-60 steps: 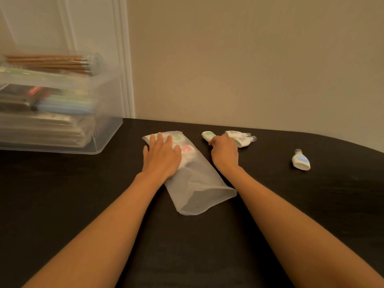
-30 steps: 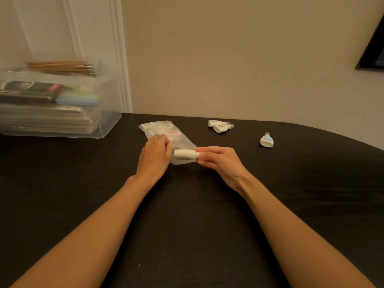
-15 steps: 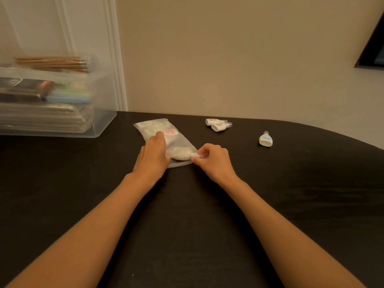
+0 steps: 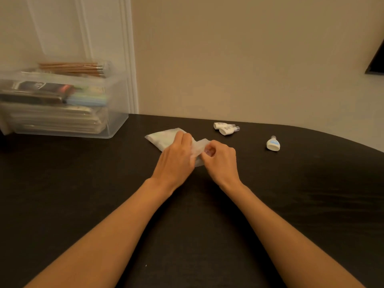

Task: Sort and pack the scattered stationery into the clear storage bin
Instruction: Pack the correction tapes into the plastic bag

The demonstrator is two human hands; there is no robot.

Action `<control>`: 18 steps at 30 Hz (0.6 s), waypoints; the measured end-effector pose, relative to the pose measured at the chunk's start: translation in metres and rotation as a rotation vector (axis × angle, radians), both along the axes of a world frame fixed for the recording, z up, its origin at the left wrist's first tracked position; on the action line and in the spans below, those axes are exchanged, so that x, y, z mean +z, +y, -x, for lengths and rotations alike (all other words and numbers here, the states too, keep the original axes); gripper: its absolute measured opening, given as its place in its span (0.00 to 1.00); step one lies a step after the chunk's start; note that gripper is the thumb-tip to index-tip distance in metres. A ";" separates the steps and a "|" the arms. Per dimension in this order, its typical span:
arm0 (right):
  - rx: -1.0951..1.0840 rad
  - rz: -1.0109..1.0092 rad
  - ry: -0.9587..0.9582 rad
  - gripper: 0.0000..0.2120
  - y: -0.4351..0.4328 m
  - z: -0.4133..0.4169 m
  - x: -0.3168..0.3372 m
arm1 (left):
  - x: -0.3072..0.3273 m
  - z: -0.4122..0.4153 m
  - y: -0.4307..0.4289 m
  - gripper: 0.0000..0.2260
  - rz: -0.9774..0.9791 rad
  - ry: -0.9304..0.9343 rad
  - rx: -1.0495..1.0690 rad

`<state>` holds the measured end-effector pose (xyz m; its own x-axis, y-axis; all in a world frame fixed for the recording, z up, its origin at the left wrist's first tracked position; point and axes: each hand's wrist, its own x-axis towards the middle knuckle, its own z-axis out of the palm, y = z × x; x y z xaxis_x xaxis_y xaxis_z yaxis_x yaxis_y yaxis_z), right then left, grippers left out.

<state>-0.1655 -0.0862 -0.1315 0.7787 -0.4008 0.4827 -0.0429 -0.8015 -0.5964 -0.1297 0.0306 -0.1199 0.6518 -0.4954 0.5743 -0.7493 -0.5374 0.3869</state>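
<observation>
A frosted plastic pouch (image 4: pixel 161 138) lies on the black table (image 4: pixel 83 194) in the middle. My left hand (image 4: pixel 176 161) grips its near end. My right hand (image 4: pixel 221 161) pinches the pouch's open edge from the right, with the fingers curled. Small white items show faintly through the pouch. Two white correction tapes (image 4: pixel 225 128) lie side by side further back. A third one with a blue label (image 4: pixel 273 144) lies alone to the right. The clear storage bin (image 4: pixel 62 104) stands at the back left, with stacked stationery inside and a pack of pencils (image 4: pixel 72 67) on top.
A beige wall runs behind the table, with white door trim (image 4: pixel 128 59) behind the bin. A dark frame corner (image 4: pixel 377 63) shows at the right edge. The table's rounded edge curves away at the far right.
My right hand carried a white correction tape from the back to the pouch and pushed it in. Both hands now hold the pouch's open end, which is lifted and folded.
</observation>
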 end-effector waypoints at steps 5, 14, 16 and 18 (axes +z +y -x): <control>0.075 -0.030 0.150 0.07 -0.005 0.002 -0.005 | -0.008 0.003 -0.003 0.15 -0.101 0.117 0.152; 0.086 -0.033 0.106 0.09 -0.001 0.002 -0.004 | -0.010 -0.018 -0.003 0.11 0.042 0.370 0.346; 0.051 0.023 0.096 0.10 0.001 -0.001 -0.005 | -0.009 -0.017 -0.002 0.09 0.065 0.299 0.301; 0.007 0.059 0.058 0.11 0.004 -0.005 -0.005 | -0.008 -0.014 -0.002 0.05 0.105 0.206 0.203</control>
<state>-0.1607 -0.0818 -0.1366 0.8086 -0.3674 0.4595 -0.0704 -0.8358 -0.5445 -0.1160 0.0283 -0.1281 0.8396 -0.2877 0.4607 -0.5304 -0.6174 0.5810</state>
